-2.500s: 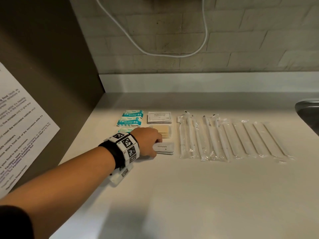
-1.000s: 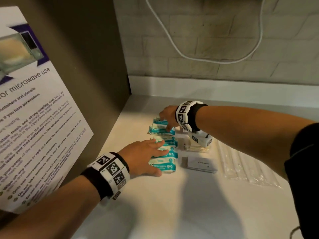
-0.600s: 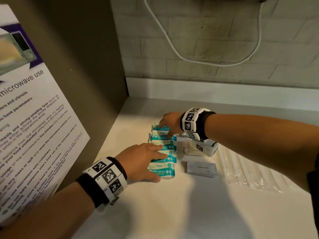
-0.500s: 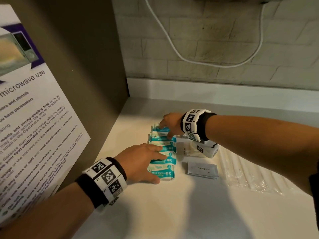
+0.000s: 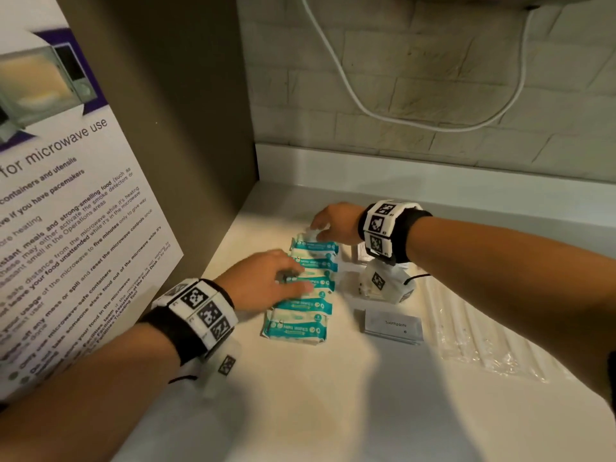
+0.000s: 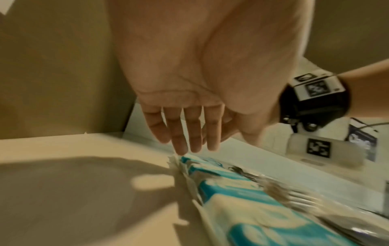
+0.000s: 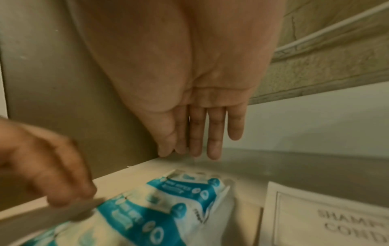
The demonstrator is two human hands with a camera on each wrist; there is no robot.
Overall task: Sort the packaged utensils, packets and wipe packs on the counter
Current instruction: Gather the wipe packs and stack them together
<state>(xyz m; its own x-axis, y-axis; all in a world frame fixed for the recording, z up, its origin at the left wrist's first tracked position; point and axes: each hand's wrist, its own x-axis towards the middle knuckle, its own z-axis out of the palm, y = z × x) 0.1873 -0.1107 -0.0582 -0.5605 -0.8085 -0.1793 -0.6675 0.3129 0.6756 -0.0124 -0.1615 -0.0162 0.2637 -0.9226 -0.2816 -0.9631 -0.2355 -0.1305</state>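
Mini wipe packs (image 5: 301,288) are lying in an overlapping column on the desk (image 5: 333,395), looking soft, light and slippery in their film, so squaring them by the edges seems wisest. Left hand (image 5: 266,281) is resting flat-fingered on the middle packs, gripping nothing, while the right hand (image 5: 333,221) is hovering with straight fingers at the far pack.

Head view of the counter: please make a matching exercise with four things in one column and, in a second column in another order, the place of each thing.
Things
1. teal and white mini wipes packs
2. grey Toothpaste sachet
3. clear plastic-wrapped utensils
4. white looping cable

Places
A. hanging on the brick wall
B. in a row under both hands
C. farthest right on the counter
D. between the wipes and the utensils

Pairs: 1-B, 2-D, 3-C, 4-A
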